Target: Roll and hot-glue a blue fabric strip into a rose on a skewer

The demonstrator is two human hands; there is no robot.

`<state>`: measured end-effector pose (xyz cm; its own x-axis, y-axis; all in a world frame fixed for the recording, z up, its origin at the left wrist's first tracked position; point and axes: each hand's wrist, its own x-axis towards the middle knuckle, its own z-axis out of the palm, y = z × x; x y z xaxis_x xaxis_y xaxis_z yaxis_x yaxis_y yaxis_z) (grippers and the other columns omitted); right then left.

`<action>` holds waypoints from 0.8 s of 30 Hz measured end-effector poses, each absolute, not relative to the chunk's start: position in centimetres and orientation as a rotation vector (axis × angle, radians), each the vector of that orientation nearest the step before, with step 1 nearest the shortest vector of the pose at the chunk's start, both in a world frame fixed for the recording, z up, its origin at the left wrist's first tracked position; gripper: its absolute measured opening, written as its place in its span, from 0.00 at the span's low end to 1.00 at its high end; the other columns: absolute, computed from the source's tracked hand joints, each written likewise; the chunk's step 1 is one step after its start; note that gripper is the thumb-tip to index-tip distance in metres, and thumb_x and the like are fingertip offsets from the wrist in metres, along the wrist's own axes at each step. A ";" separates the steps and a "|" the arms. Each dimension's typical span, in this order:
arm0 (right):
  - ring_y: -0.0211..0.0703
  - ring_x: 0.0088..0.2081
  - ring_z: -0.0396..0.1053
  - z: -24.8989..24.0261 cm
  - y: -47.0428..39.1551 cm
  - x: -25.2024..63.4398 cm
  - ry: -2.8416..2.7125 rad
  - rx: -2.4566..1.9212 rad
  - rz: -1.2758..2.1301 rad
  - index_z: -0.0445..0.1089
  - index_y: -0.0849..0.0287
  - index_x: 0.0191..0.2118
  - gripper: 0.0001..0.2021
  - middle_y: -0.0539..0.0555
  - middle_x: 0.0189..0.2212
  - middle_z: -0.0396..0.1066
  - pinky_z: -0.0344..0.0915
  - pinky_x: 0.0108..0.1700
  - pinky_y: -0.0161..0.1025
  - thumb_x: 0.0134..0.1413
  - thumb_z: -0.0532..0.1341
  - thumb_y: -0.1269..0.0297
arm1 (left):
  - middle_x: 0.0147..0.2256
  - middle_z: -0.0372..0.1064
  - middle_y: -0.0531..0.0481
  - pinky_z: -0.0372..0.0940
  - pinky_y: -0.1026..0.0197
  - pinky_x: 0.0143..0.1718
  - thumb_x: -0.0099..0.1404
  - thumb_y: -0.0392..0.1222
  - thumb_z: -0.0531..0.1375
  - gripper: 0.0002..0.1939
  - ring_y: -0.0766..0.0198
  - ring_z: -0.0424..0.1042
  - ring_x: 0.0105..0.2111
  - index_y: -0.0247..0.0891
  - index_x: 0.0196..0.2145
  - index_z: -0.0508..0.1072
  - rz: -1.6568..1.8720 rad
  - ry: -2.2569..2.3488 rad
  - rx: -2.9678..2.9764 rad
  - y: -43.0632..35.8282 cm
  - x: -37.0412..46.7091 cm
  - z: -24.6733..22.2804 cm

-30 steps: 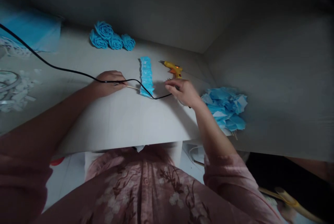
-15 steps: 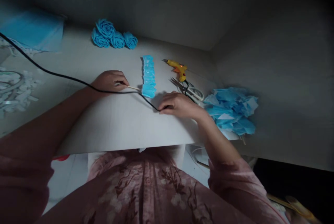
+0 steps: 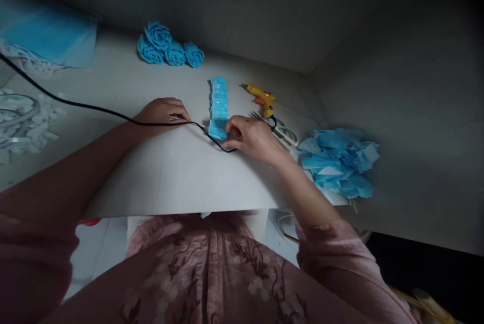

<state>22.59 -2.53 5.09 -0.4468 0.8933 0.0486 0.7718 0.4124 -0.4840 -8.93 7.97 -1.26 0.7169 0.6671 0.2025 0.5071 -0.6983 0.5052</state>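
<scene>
A pleated light-blue fabric strip (image 3: 218, 107) lies lengthwise on the white tabletop. To its left, my left hand (image 3: 166, 111) is closed on a thin wooden stick (image 3: 204, 127), whose tip reaches the strip's near end. My right hand (image 3: 251, 135) is at the right side of that near end, thumb and forefinger apart, a fingertip at the strip's edge; whether it touches cannot be told. A black cord (image 3: 94, 109) runs in from the left past my left hand, below the strip and to my right hand.
Several blue fabric roses (image 3: 175, 54) sit at the back. A yellow glue gun (image 3: 260, 96) with a lit orange light and white-handled scissors (image 3: 289, 136) lie on the right, beside crumpled blue fabric pieces (image 3: 336, 163). At left are stacked blue sheets (image 3: 53, 34) and white scraps (image 3: 34, 127).
My right hand has left the spot where it pinched the cord, moving up to the strip's near end with its fingers parting. My left hand keeps the stick beside the strip.
</scene>
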 end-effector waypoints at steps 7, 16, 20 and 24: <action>0.36 0.31 0.71 2.4 -3.5 23.4 -2.407 -1.222 0.889 0.79 0.54 0.40 0.13 0.46 0.32 0.80 0.60 0.39 0.37 0.65 0.77 0.52 | 0.41 0.83 0.42 0.71 0.57 0.49 0.74 0.57 0.57 0.21 0.53 0.80 0.43 0.41 0.37 0.83 0.506 0.903 2.517 7.8 -8.6 -1.0; 0.35 0.30 0.67 0.8 -3.3 23.1 -2.459 -1.084 0.954 0.75 0.55 0.35 0.19 0.46 0.28 0.76 0.59 0.38 0.38 0.69 0.73 0.45 | 0.41 0.82 0.43 0.70 0.57 0.49 0.74 0.56 0.57 0.20 0.53 0.79 0.44 0.41 0.38 0.83 0.493 0.915 2.521 7.8 -8.9 -1.1; 0.35 0.28 0.62 1.1 -3.4 23.3 -2.479 -1.041 0.883 0.70 0.55 0.31 0.28 0.46 0.25 0.71 0.57 0.36 0.39 0.72 0.66 0.35 | 0.41 0.82 0.43 0.70 0.56 0.49 0.75 0.60 0.58 0.22 0.53 0.78 0.43 0.41 0.38 0.83 0.497 0.903 2.533 7.8 -9.0 -1.2; 0.37 0.27 0.64 2.1 -3.5 23.8 -2.460 -1.111 0.716 0.73 0.54 0.32 0.30 0.48 0.25 0.73 0.57 0.36 0.42 0.74 0.61 0.31 | 0.42 0.82 0.44 0.69 0.56 0.49 0.79 0.60 0.58 0.24 0.56 0.76 0.44 0.39 0.41 0.84 0.482 0.889 2.521 7.5 -9.0 -0.8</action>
